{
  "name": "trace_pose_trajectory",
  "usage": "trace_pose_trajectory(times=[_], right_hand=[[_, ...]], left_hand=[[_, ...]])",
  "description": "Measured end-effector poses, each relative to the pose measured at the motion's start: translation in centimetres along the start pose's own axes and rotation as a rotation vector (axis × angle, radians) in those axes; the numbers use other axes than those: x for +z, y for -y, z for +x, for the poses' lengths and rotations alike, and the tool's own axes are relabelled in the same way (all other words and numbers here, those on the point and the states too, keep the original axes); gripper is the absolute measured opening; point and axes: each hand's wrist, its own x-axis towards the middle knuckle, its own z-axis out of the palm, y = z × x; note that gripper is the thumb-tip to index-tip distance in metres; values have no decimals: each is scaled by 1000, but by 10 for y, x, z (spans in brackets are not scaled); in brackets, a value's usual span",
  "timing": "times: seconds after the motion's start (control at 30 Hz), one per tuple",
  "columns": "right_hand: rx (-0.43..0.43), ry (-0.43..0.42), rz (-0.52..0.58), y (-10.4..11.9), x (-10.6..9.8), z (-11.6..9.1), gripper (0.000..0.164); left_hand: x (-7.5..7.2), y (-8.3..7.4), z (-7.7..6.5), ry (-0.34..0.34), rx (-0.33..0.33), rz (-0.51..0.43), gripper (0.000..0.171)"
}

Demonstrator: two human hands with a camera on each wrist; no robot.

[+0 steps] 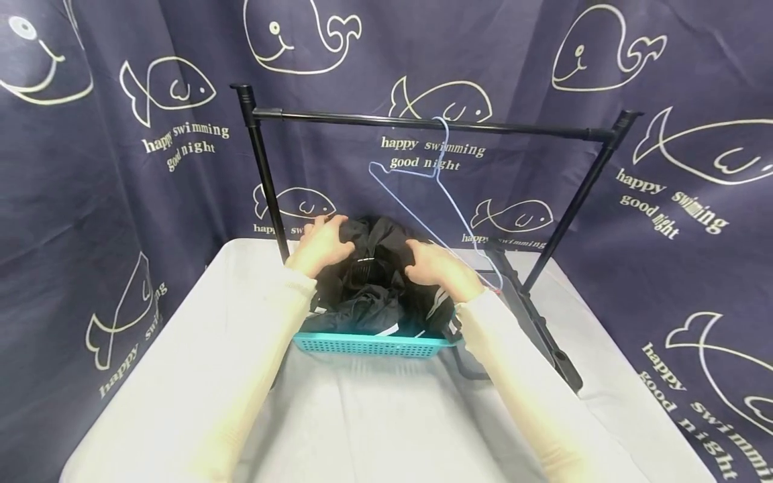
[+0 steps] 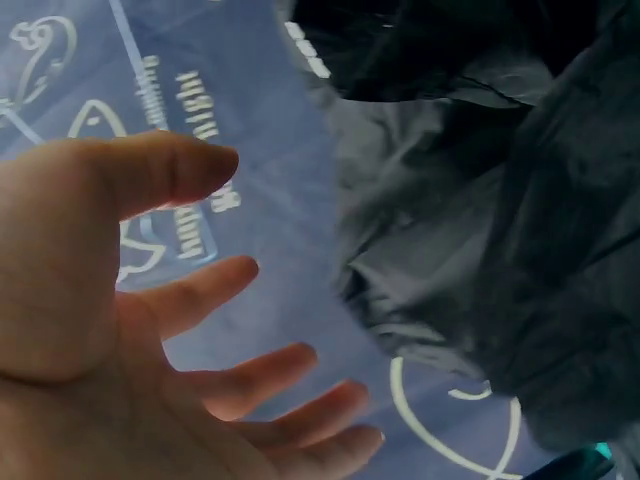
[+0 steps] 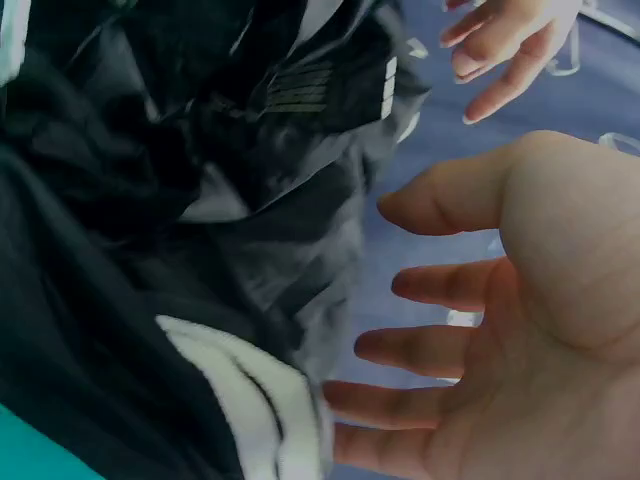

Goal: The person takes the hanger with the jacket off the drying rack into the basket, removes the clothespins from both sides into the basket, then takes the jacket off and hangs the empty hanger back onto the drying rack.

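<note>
A heap of black clothing (image 1: 374, 305) with white stripes fills a turquoise basket (image 1: 374, 345). My left hand (image 1: 323, 247) is at the heap's upper left; in the left wrist view its spread, slightly bent fingers (image 2: 270, 380) stand apart from the dark fabric (image 2: 430, 220). At the right side, my right hand (image 1: 441, 268) has its fingers extended. In the right wrist view, its lower fingertips are close to the white-striped cloth (image 3: 250, 390); whether they touch it I cannot tell. Neither hand grips anything. The basket's interior is hidden under the clothing.
Above and behind the basket stands a black rack, its crossbar (image 1: 362, 119) holding one blue wire hanger (image 1: 447, 131). The rack's right foot (image 1: 549, 349) lies on the white table (image 1: 362, 422). Around the table hangs a dark blue curtain (image 1: 181, 40) with fish and whale prints.
</note>
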Motion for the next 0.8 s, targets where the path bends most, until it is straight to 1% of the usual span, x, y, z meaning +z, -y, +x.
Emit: trace_pose_trajectory(times=[0.13,0.23,0.33,0.43,0.5,0.6,0.63,0.73,0.8], right_hand=[[47,25,19,-15,4,15,75],[99,34,34,-27,6,23,79],[164,69,45,-36,6,30,86],[189,108,51,-43,7,35,89],[193,123,48,-47,8,36,83],[187,142,11,-52,10,37,66],[183,137,-9,-53,11,38,59],[198,92,-49,-57,12,39,42],[202,24,-65,-58,13,41,31]], left_hand=[[4,3,13,77,-81,4,82],[7,6,22,108,-127,9,88],[11,9,28,125,-146,19,92],[15,12,32,141,-149,24,91],[17,14,34,153,-149,27,88],[22,18,39,154,-143,45,76],[24,20,42,144,-134,53,71],[29,24,49,106,-96,76,58],[31,27,54,73,-80,75,53]])
